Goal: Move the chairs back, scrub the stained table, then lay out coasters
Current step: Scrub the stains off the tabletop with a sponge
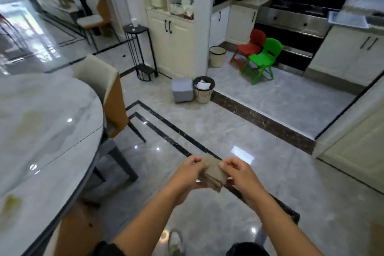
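A folded brown cloth hangs between my two hands over the floor, right of the table. My left hand pinches its left edge and my right hand pinches its right edge. The round marble table fills the left side, with yellowish stains near its middle and a greenish one at its near edge. A cream and orange chair stands tucked against the table's far right edge. Another orange chair sits under the near edge. No coasters are visible.
A grey stool and a patterned waste bin stand by the white cabinet. A black wire stand is left of the cabinet. Red and green small chairs sit in the kitchen, behind a dark floor threshold.
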